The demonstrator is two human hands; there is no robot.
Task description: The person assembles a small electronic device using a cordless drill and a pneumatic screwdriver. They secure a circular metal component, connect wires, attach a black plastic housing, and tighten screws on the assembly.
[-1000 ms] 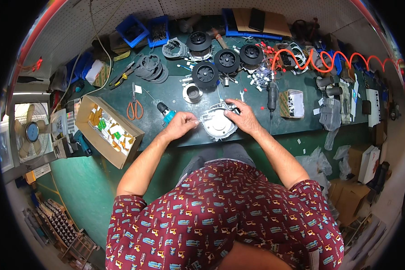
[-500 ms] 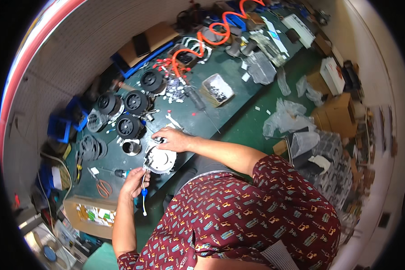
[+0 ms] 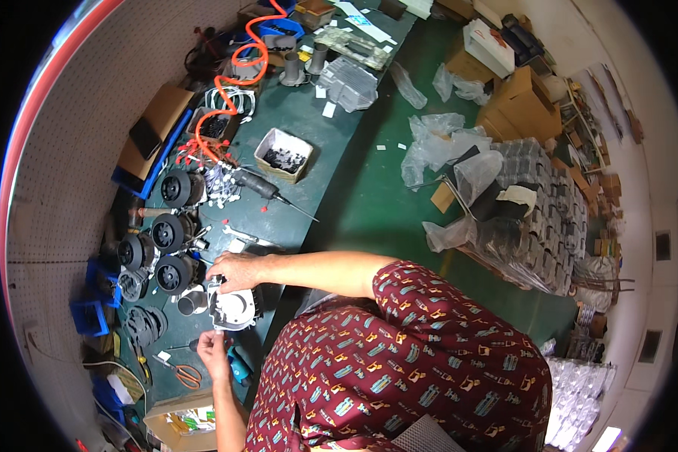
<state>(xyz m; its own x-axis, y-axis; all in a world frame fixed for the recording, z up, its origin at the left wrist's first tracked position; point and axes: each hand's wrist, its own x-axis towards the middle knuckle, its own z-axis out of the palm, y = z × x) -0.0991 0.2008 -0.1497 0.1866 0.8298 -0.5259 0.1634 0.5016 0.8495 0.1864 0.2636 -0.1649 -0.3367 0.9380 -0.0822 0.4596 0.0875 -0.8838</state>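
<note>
A light metal housing (image 3: 246, 320) with a round white disc inside lies near the bench edge. My right hand (image 3: 239, 271) is closed over its far rim. At the near rim my left hand (image 3: 214, 352) has its fingers pinched together; whatever is between them is too small to make out. A teal power drill (image 3: 239, 367) lies just right of my left hand. Beside the housing stands a grey metal cylinder (image 3: 192, 303). Several motors with black fan wheels (image 3: 175, 273) are grouped beyond it.
A white box of black screws (image 3: 282, 156), an electric screwdriver (image 3: 260, 184) and a wrench (image 3: 250, 238) lie farther along the bench. An orange coiled hose (image 3: 226, 79) runs above. Orange-handled scissors (image 3: 186, 374) and a cardboard box (image 3: 175, 439) are at the near left.
My view has swung right. The cable with the blue connector that hung from my left hand is out of sight. My left hand is now below the housing's near rim; the right stays on it.
</note>
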